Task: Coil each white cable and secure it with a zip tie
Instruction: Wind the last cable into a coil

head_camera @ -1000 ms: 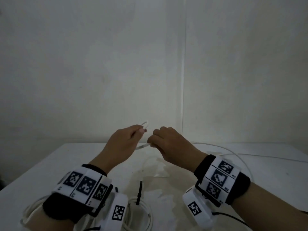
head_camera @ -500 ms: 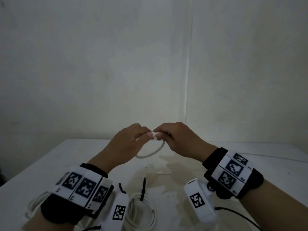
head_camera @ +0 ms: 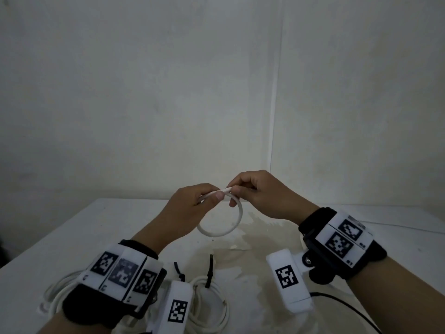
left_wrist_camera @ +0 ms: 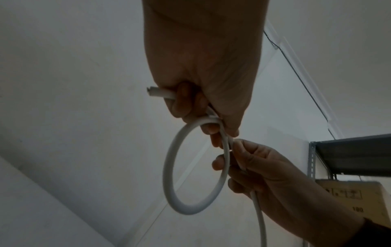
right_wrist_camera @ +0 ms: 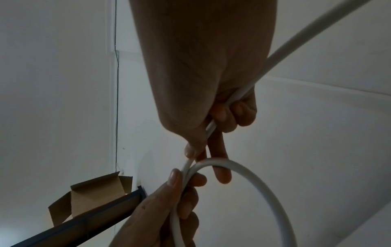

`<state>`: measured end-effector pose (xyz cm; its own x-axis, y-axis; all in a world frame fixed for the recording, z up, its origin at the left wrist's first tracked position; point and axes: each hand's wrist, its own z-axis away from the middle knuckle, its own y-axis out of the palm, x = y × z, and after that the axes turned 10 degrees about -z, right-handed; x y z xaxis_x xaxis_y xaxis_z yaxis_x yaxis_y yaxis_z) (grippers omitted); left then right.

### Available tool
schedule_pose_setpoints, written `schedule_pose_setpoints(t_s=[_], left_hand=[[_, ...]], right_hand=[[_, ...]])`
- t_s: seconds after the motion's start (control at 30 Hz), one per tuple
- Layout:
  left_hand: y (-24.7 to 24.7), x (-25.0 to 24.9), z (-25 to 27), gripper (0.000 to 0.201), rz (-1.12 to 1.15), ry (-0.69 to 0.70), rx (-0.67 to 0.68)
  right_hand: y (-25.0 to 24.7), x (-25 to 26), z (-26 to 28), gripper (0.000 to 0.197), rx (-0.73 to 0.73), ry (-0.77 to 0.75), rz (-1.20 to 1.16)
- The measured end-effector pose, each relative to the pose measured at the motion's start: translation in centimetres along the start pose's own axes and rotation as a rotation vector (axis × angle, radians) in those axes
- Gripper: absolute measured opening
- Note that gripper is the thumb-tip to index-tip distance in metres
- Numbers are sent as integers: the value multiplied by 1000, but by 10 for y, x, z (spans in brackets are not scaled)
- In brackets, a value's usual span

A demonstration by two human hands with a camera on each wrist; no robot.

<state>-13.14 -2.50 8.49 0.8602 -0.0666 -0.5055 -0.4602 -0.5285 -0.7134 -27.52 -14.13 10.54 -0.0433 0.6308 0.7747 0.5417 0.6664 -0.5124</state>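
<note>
Above the table both hands hold a white cable (head_camera: 231, 227) bent into one round loop. My left hand (head_camera: 215, 192) pinches the loop's top where the strands cross, and the cable's short end (left_wrist_camera: 156, 92) sticks out past its fingers. My right hand (head_camera: 237, 190) pinches the cable right beside it, and the long tail (right_wrist_camera: 317, 25) runs back through that fist. The left wrist view shows the loop (left_wrist_camera: 169, 175) hanging below the left hand (left_wrist_camera: 211, 130). In the right wrist view the right hand (right_wrist_camera: 197, 155) grips the strand by the loop (right_wrist_camera: 264, 183).
A coiled white cable (head_camera: 209, 309) with a black zip tie (head_camera: 210, 271) lies near the white table's (head_camera: 72, 237) front edge; a second black zip tie (head_camera: 178, 271) and another coil (head_camera: 55, 292) are beside it. A thin black wire (head_camera: 337, 297) lies on the right. The wall stands behind.
The hands came together and lifted a little. The cable, first a short stretch between them, is now bent into a full round loop hanging below the fingers.
</note>
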Motion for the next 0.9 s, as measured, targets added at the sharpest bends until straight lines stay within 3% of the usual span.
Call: schedule_pose_setpoints(t_s=[0.23, 0.43, 0.53, 0.7, 0.77, 0.9], left_hand=[[4, -6, 3, 13, 258, -152, -159], [-5, -7, -1, 14, -111, -83, -259], [-11, -9, 2, 19, 13, -182, -130], [-19, -15, 10, 19, 469, -338, 138], [-17, -13, 11, 12, 570, -367, 150], [-7, -10, 13, 18, 674, -401, 75]], right_hand=[[1, 1, 1, 18, 29, 92, -49], [-5, 3, 4, 21, -35, 46, 2], [-9, 2, 6, 17, -66, 54, 4], [-6, 0, 10, 15, -143, 35, 25], [-5, 3, 12, 15, -161, 16, 12], [-3, 5, 13, 16, -194, -22, -7]])
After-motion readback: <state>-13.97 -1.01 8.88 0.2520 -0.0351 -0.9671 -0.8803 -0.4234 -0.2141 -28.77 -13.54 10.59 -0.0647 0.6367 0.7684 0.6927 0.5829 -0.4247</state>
